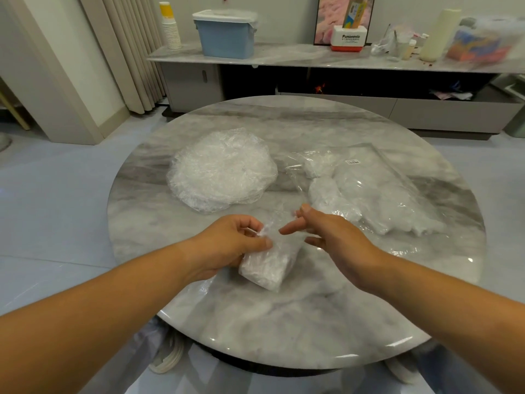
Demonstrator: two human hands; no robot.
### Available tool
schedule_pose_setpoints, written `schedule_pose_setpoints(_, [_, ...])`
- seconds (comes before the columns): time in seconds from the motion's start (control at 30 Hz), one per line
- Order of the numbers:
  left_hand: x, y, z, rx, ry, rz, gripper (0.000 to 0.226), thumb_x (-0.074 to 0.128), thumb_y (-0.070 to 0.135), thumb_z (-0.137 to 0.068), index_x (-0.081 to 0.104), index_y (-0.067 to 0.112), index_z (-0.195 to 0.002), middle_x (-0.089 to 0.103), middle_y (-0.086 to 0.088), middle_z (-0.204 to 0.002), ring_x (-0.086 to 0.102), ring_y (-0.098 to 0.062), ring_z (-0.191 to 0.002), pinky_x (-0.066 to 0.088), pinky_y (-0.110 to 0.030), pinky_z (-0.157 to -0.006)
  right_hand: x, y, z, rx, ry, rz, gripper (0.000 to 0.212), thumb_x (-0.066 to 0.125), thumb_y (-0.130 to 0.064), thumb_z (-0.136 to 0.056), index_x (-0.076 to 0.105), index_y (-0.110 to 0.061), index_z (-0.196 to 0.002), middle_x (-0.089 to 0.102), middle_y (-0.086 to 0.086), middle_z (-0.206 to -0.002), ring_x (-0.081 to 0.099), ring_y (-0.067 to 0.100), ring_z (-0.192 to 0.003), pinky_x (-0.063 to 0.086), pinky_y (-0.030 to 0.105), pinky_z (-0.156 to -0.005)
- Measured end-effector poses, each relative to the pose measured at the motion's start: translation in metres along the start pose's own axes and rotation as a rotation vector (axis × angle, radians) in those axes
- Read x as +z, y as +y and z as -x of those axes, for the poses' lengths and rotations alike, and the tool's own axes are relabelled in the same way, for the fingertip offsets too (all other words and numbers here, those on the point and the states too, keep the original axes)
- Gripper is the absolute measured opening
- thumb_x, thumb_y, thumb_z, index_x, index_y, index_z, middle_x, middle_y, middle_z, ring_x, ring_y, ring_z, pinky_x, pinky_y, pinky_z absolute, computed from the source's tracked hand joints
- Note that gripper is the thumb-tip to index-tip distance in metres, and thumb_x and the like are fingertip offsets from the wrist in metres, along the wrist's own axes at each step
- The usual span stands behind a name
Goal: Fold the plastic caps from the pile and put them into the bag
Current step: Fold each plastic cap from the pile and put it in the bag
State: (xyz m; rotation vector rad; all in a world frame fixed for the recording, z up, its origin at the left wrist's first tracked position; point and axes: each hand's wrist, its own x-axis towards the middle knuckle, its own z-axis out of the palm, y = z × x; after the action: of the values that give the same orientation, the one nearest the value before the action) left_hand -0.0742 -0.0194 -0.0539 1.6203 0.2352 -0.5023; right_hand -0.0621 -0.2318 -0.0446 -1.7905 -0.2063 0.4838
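Left hand [233, 245]: pinches the folded cap [267, 265] low over the table [284, 322].
Right hand [332, 234]: fingers spread, apparently holding nothing.
Risk: slippery film may spring open before reaching the bag [377, 189].
Pile [221, 172]: waits beyond.

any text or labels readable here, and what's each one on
"Panasonic" on the white and red box on the sideboard; the smaller line under it is too small to read.
Sticker on the clear bag: too small to read.
Tall yellow-green pack standing in the box: print blurred, unreadable.
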Motion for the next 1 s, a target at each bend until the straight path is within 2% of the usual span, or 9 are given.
schedule_pose_setpoints(0.17, [0.003,-0.004,0.003,-0.016,-0.004,-0.087,0.016,0.073,0.006,-0.090,0.060,0.007,-0.101,0.071,-0.018,-0.089,0.070,-0.018,-0.071,0.053,-0.027,-0.054,0.009,0.002,0.005,-0.156,0.022,0.032,0.041,0.055,-0.056,-0.093,0.080,-0.024,-0.098,0.074,-0.012,-0.111,0.065,0.001,-0.109,0.046,0.031,-0.101])
schedule_pose_setpoints(0.37, [0.002,-0.004,0.003,-0.132,0.014,-0.092,0.028,0.067,0.019,-0.097,0.052,0.006,-0.117,0.071,-0.024,-0.105,0.074,-0.028,-0.080,0.062,-0.044,-0.063,0.007,0.009,0.010,-0.317,-0.018,0.350,0.041,0.046,-0.043,-0.103,0.075,-0.014,-0.108,0.071,-0.007,-0.110,0.062,0.003,-0.109,0.046,0.022,-0.098])
schedule_pose_setpoints(0.5, [-0.004,0.001,0.006,-0.275,-0.116,0.061,0.028,0.062,0.010,-0.098,0.057,0.006,-0.125,0.070,-0.021,-0.118,0.073,-0.034,-0.101,0.059,-0.056,-0.086,0.007,0.011,0.013,-0.372,-0.046,0.554,0.046,0.042,-0.051,-0.099,0.071,-0.026,-0.124,0.061,-0.029,-0.118,0.049,-0.010,-0.121,0.033,0.005,-0.099])
schedule_pose_setpoints(0.63, [-0.015,0.000,0.007,-0.325,-0.247,0.272,0.036,0.058,0.003,-0.096,0.057,0.000,-0.132,0.064,-0.024,-0.130,0.064,-0.037,-0.119,0.052,-0.052,-0.101,0.009,0.017,0.017,-0.513,-0.080,0.696,0.053,0.039,-0.055,-0.099,0.067,-0.022,-0.130,0.063,-0.019,-0.124,0.051,-0.002,-0.121,0.039,0.020,-0.105])
schedule_pose_setpoints(0.73, [-0.020,-0.002,0.007,-0.293,-0.305,0.356,0.037,0.065,0.006,-0.091,0.059,0.000,-0.128,0.063,-0.026,-0.130,0.063,-0.038,-0.119,0.048,-0.050,-0.105,0.011,0.021,0.021,-0.598,-0.081,0.768,0.050,0.042,-0.051,-0.100,0.064,-0.020,-0.133,0.065,-0.010,-0.121,0.054,0.004,-0.117,0.045,0.032,-0.100])
schedule_pose_setpoints(0.83, [-0.020,-0.003,0.003,-0.303,-0.256,0.414,0.051,0.073,0.025,-0.090,0.054,0.001,-0.131,0.062,-0.029,-0.130,0.065,-0.039,-0.117,0.054,-0.050,-0.098,0.012,0.022,0.026,-0.598,-0.133,0.827,0.057,0.041,-0.055,-0.099,0.045,-0.026,-0.148,0.062,-0.008,-0.123,0.049,0.005,-0.118,0.044,0.035,-0.101])
schedule_pose_setpoints(0.9, [-0.019,-0.006,-0.001,-0.312,-0.197,0.426,0.066,0.076,0.036,-0.087,0.051,0.000,-0.135,0.060,-0.031,-0.132,0.064,-0.041,-0.118,0.055,-0.051,-0.097,0.012,0.023,0.030,-0.577,-0.197,0.868,0.066,0.039,-0.058,-0.099,0.014,-0.042,-0.158,0.059,-0.010,-0.132,0.044,0.002,-0.121,0.037,0.028,-0.106])
schedule_pose_setpoints(0.93, [-0.017,-0.008,-0.002,-0.307,-0.187,0.412,0.067,0.078,0.036,-0.086,0.051,-0.002,-0.135,0.059,-0.030,-0.133,0.064,-0.040,-0.119,0.053,-0.051,-0.100,0.012,0.024,0.031,-0.571,-0.224,0.906,0.071,0.038,-0.060,-0.098,0.002,-0.047,-0.158,0.057,-0.009,-0.135,0.041,0.000,-0.122,0.033,0.024,-0.107])
schedule_pose_setpoints(1.0, [-0.009,-0.009,-0.002,-0.280,-0.157,0.354,0.051,0.076,0.023,-0.088,0.056,-0.003,-0.127,0.062,-0.027,-0.130,0.066,-0.037,-0.117,0.052,-0.050,-0.103,0.013,0.026,0.032,-0.562,-0.261,0.998,0.073,0.035,-0.061,-0.099,0.001,-0.038,-0.160,0.053,-0.007,-0.136,0.037,0.000,-0.122,0.029,0.022,-0.108])
